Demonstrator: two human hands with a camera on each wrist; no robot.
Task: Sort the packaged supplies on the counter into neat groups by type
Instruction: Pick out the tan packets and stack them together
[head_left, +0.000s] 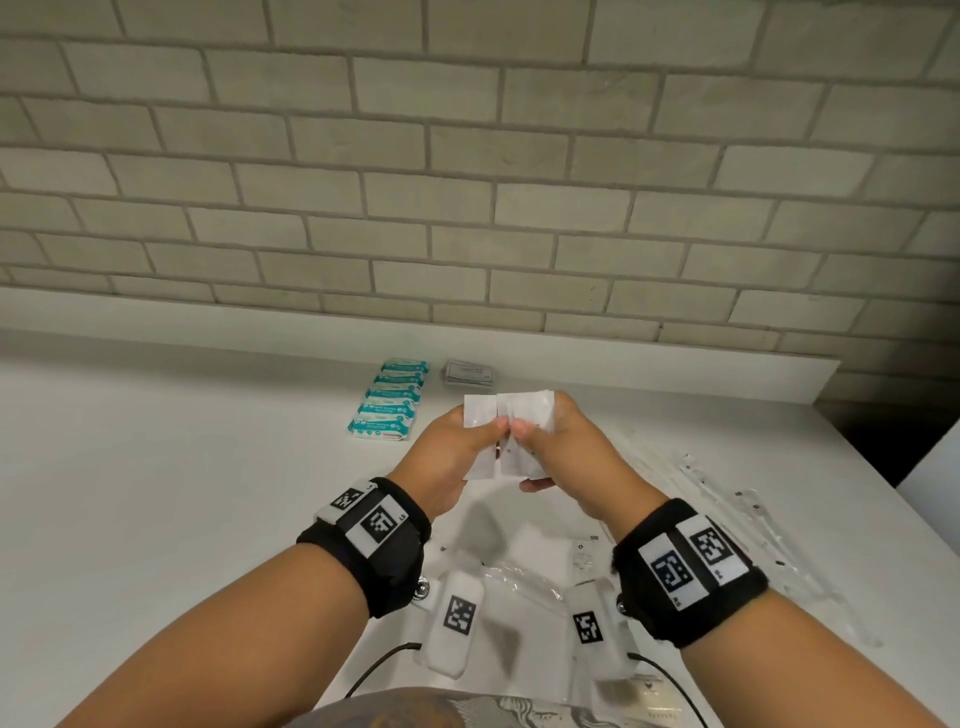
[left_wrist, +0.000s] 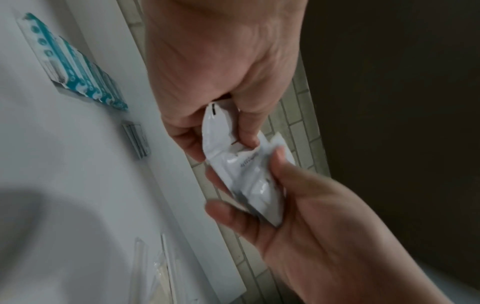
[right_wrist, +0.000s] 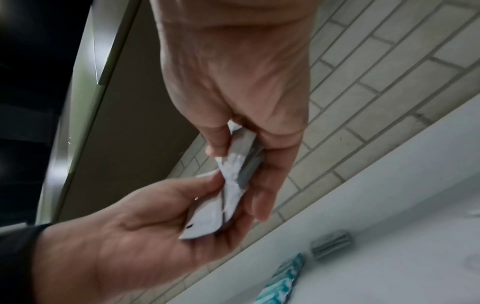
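Both hands meet just above the middle of the head view, gripping a small bundle of white packets (head_left: 506, 434) between them. The left hand (head_left: 457, 457) pinches the left half, thumb on the near face and fingers (left_wrist: 187, 142) curled behind it. The right hand (head_left: 558, 452) clamps the right half the same way, its thumb pressed on the front and its fingers (right_wrist: 262, 197) wrapped round the back. The thumb tips almost touch at the middle of the bundle. In the wrist views the packets look crumpled and overlap one another; their number cannot be told.

The bundle is held clear of the surface (head_left: 156, 467), whose white top lies below it. Just beyond the hands, towards the upper middle of the head view, a row of teal-and-white packs (head_left: 389, 400) lies overlapped in a neat line, and a small stack of grey packets (head_left: 469, 373) sits just right of it, near the low white ledge at the foot of the brick wall (head_left: 467, 182). Clear plastic sleeves (head_left: 727, 499) lie loose at the right of the head view, reaching towards the surface's right edge, beyond which it is dark. More clear wrapping (head_left: 524, 577) lies under the wrists at lower centre. The left part of the surface is bare white.
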